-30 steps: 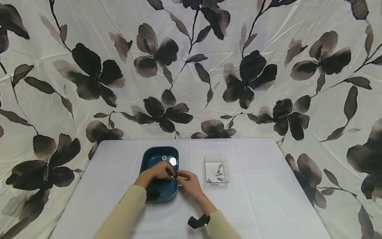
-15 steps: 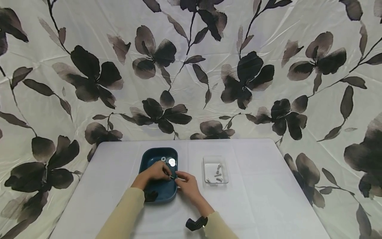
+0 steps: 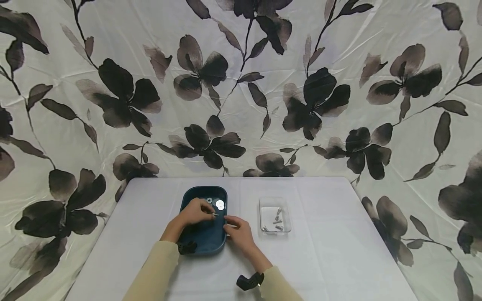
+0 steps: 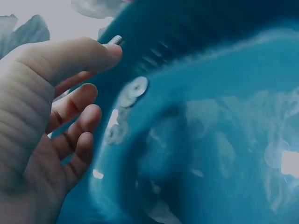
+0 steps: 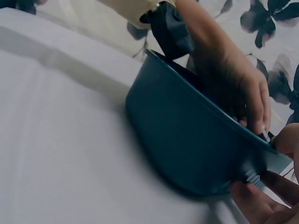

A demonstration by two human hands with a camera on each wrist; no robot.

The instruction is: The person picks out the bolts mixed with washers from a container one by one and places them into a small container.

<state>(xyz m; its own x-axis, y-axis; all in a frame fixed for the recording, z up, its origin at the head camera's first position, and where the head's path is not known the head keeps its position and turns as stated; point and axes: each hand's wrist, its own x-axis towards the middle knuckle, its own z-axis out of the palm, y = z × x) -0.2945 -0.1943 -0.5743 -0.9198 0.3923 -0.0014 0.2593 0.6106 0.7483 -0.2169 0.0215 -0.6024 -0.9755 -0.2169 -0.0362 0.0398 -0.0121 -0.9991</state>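
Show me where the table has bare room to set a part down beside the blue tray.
Bare cloth lies left of the blue tray, out to the table edge, and right of the clear box. Behind both containers is also bare. Crowded: the tray's right rim, where the left hand pinches a screw beside the right hand.

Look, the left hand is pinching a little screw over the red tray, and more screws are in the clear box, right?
Not quite: the tray is dark blue, not red, as the head view shows. The left hand does pinch a little screw over it, and more screws lie in the clear box.
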